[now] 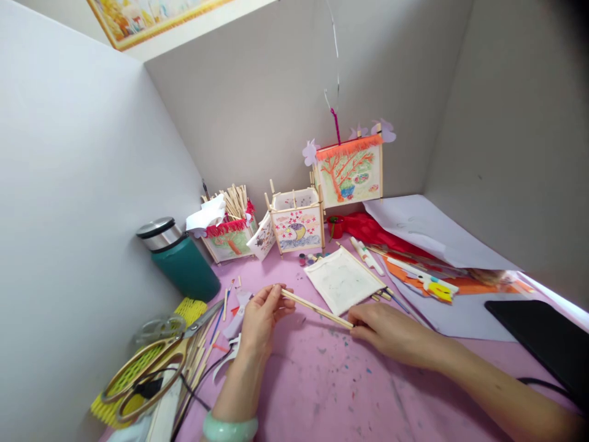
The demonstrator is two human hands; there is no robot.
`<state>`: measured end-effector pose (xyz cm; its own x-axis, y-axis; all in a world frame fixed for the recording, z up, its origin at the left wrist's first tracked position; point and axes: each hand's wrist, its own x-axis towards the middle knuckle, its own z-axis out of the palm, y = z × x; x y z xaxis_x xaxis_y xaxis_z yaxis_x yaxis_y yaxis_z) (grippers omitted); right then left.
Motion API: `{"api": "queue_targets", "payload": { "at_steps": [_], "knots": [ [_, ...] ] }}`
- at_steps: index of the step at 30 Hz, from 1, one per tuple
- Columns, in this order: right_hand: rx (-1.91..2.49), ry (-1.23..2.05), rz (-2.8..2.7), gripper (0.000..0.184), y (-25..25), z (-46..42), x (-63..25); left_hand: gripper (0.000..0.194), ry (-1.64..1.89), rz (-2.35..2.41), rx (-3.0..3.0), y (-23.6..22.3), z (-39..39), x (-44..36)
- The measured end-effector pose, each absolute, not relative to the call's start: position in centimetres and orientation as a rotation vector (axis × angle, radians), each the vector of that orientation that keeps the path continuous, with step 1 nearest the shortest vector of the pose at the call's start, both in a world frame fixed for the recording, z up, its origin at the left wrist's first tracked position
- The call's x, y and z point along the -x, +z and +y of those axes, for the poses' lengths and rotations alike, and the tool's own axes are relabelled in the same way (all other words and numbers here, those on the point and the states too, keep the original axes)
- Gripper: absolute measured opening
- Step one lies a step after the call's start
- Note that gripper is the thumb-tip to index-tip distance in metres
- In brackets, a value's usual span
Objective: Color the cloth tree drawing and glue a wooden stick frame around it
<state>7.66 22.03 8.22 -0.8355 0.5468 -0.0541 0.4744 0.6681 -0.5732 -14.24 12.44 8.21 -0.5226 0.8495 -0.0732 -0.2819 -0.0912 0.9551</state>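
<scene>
Low over the pink tabletop, my left hand [263, 316] pinches one end of a pair of thin wooden sticks [317, 309] lying side by side. My right hand [375, 328] closes round their other end, so the sticks slant down from left to right between both hands. Just behind them lies a white square panel [344, 279] with wooden sticks along its edges. Further back stands a stick-framed box lantern [297, 224] with drawn pictures on its sides. Another decorated lantern [352, 172] with an orange fringe hangs from a wire.
At left are a green bottle [188, 267], large scissors [156, 359] on yellow mesh and loose sticks. A fringed box [230, 236] full of sticks stands behind. White markers [367, 255], paper sheets [437, 227] and a black flat object [543, 344] lie at right. Grey partitions enclose the pink table [331, 387].
</scene>
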Motion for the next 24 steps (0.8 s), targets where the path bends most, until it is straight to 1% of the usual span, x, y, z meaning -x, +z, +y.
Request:
{"api": "queue_targets", "payload": {
  "at_steps": [4,7,10,12,14,16,18,21,24],
  "knots": [
    [0.806,0.932,-2.713,0.017,7.7,22.4,-7.8,0.03,1.586,1.495,-0.662,8.5,12.2,15.1],
    [0.79,0.921,-2.733,0.016,7.7,22.5,-8.0,0.024,1.415,1.678,-0.696,8.8,11.8,15.8],
    [0.843,0.902,-2.769,0.013,8.1,22.7,-8.2,0.021,1.084,1.92,-0.869,8.8,11.5,16.3],
    [0.895,0.881,-2.77,0.014,8.3,23.1,-8.5,0.02,0.855,2.071,-0.987,8.7,11.3,16.4],
    [0.927,0.858,-2.756,0.017,8.5,23.6,-8.9,0.021,0.722,2.185,-1.122,8.5,11.3,16.6],
    [0.93,0.843,-2.755,0.02,8.7,24.1,-9.3,0.022,0.669,2.263,-1.282,8.5,11.3,16.7],
    [0.91,0.862,-2.775,0.018,8.7,24.2,-9.6,0.023,0.653,2.289,-1.421,8.5,11.3,16.9],
    [0.888,0.924,-2.81,0.011,8.7,23.9,-9.5,0.02,0.634,2.194,-1.6,8.4,11.3,16.8],
    [0.887,0.889,-2.809,0.007,8.4,23.4,-9.1,0.017,0.61,2.129,-1.704,8.3,11.3,16.4]
  ]
}}
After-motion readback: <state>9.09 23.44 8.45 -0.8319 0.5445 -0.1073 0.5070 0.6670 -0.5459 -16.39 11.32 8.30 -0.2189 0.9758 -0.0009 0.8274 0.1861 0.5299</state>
